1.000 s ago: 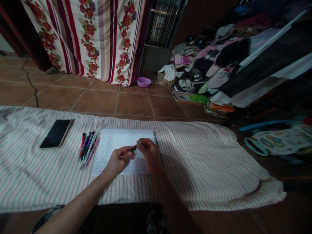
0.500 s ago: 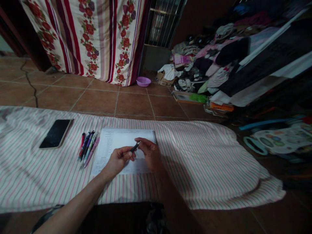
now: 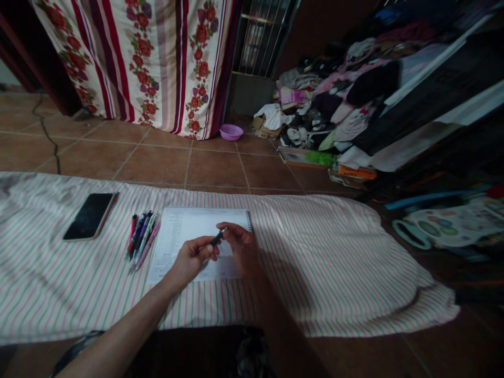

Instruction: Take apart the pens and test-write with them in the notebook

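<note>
My left hand (image 3: 191, 259) and my right hand (image 3: 242, 248) meet over a spiral-bound notebook (image 3: 185, 231) that lies open on a pink-striped cloth (image 3: 334, 262). Between them they hold a dark pen (image 3: 218, 238). The left fingers pinch its lower end and the right fingertips close on its silver-tipped upper end. Several coloured pens (image 3: 140, 240) lie in a row just left of the notebook. A black phone (image 3: 90, 216) lies face up farther left.
Brown floor tiles (image 3: 220, 165) stretch beyond the cloth. A flowered striped curtain (image 3: 157, 58) hangs at the back, with a small purple bowl (image 3: 231, 132) beside it. A heap of clothes (image 3: 334, 100) fills the back right. A colourful toy board (image 3: 444, 226) lies at the right.
The pen has tilted up a little between my hands and my right fingers have shifted along its upper end. The view has drifted slightly.
</note>
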A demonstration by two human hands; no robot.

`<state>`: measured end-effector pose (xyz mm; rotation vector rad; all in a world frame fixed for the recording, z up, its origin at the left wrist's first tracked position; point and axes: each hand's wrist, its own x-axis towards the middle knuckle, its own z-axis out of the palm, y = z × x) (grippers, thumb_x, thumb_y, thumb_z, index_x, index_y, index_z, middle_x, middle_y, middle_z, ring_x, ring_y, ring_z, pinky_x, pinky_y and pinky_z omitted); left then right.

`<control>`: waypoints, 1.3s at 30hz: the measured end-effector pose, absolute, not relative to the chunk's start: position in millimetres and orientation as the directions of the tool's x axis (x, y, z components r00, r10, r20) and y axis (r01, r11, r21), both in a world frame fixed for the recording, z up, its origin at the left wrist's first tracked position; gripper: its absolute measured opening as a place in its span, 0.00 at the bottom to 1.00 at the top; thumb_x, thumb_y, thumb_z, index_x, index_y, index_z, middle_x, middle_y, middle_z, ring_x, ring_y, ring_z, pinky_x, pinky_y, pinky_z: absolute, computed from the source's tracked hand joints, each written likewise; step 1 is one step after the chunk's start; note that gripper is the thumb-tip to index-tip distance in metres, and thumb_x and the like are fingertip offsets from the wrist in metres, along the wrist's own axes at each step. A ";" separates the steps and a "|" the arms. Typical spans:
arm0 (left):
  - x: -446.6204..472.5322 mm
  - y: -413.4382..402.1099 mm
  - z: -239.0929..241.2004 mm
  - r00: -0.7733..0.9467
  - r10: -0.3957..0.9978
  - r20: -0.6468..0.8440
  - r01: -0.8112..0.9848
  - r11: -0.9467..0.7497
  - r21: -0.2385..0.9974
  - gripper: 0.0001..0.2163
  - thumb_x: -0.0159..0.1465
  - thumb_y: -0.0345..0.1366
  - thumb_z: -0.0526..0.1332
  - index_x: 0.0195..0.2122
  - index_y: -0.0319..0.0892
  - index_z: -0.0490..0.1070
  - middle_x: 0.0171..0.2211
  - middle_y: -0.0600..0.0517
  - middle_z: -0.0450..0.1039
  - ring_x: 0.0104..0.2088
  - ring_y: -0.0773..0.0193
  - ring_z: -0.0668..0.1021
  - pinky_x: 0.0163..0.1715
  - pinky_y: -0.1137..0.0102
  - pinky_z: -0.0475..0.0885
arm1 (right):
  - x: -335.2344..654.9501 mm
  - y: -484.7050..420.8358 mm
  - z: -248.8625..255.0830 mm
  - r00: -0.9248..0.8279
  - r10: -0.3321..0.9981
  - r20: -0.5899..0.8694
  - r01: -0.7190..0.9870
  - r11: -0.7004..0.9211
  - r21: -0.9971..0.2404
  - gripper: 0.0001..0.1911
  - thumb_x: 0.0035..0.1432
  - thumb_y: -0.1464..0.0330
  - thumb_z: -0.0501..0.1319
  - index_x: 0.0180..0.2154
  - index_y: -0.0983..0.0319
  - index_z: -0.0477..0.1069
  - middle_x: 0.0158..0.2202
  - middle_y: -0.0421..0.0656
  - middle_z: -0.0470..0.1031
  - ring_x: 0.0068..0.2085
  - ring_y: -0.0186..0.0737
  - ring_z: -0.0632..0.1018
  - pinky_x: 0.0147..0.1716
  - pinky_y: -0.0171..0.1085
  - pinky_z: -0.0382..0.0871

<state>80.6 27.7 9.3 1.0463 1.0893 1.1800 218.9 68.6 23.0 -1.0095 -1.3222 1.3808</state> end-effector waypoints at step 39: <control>84.8 24.8 21.4 0.367 0.900 -0.236 -0.550 0.415 0.725 0.11 0.52 0.36 0.66 0.33 0.33 0.75 0.20 0.52 0.68 0.20 0.73 0.66 0.22 0.76 0.57 | 223.1 69.4 23.0 -0.433 0.898 -0.085 -0.371 -0.263 -0.891 0.15 0.49 0.59 0.64 0.35 0.62 0.76 0.30 0.41 0.73 0.28 0.29 0.69 0.27 0.31 0.59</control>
